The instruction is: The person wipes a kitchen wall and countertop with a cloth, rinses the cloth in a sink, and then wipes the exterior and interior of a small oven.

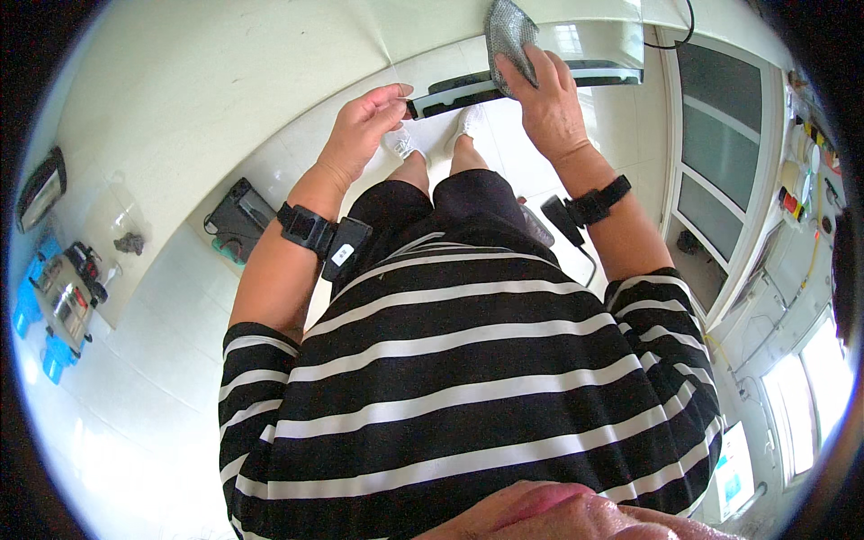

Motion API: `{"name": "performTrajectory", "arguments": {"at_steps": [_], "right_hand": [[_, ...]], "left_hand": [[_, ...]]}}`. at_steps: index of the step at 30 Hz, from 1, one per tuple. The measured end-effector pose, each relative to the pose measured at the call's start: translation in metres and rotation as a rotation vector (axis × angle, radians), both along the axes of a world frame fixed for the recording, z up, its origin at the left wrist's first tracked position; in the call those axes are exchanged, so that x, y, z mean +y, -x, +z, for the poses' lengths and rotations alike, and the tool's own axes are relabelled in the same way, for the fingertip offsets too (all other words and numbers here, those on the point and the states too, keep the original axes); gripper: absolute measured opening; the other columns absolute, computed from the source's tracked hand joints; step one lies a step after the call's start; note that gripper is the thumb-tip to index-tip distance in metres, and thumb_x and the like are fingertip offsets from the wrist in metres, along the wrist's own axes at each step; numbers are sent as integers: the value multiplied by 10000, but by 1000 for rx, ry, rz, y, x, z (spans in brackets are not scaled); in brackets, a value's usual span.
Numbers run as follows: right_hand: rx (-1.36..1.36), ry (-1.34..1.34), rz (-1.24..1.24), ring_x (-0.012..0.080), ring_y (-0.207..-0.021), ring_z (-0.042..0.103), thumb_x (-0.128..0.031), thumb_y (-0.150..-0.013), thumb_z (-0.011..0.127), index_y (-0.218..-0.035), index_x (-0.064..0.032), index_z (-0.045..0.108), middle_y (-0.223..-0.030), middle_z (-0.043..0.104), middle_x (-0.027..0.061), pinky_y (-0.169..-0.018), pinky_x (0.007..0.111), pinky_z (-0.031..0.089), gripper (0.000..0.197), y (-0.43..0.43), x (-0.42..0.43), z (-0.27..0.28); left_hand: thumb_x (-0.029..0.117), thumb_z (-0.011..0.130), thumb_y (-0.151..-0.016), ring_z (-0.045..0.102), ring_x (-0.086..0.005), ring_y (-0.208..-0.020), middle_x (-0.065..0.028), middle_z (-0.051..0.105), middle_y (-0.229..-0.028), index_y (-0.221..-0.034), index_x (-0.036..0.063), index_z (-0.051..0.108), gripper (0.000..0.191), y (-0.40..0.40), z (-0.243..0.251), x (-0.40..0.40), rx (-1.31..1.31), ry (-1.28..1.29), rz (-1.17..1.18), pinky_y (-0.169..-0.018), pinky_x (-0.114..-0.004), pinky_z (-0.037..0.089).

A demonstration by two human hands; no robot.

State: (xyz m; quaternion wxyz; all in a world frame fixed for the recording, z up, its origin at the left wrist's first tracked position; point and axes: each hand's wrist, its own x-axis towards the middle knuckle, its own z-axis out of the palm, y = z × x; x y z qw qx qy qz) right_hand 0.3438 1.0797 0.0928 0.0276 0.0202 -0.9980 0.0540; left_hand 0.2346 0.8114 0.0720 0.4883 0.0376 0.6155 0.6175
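A clear panel (597, 50), apparently glass with dark strips along its lower edge, stands before me. At its lower left corner my left hand (368, 121) pinches the edge between thumb and fingers. My right hand (555, 101) grips a grey mesh scrubbing cloth (511, 40) and presses it against the panel, over the dark strip. The cloth hangs folded, its upper end reaching past my fingers. Through the panel, pale floor tiles show.
A pale surface (223, 88) curves across the upper left. A dark case (236, 223) stands on the floor beside my left arm. To the right is a white-framed door with grey panes (719, 128). A dark cable (690, 30) hangs near the panel's upper right.
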Motion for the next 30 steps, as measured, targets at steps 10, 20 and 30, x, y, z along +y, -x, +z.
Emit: {"name": "performTrajectory", "arguments": {"at_steps": [10,20,30], "right_hand": [[85,-97,-102,355,-1154,496,-36,-841,561,-1293,-182,561,-1266,521,181,-969,442,457,475,24,48,-13],[131,39,-268,380,-1103,533,-40,-849,586,-1235,-142,614,-1233,551,210,-949,439,476,401,-6,100,-10],[135,257,-191,372,-1092,545,-37,-838,593,-1207,-170,636,-1215,571,173,-934,423,493,395,-6,113,-8]], "left_hand": [[197,624,-907,634,-161,-819,-79,694,-961,-1177,36,619,314,-3,-3,5,613,428,-85,-764,-290,500],[274,802,-712,356,-339,-1196,-101,450,-1230,-1051,157,606,409,-2,18,134,1369,628,-56,-976,-488,317],[338,833,-673,326,-352,-1195,-95,423,-1236,-1020,211,608,433,13,18,146,1299,854,-221,-988,-506,290]]}}
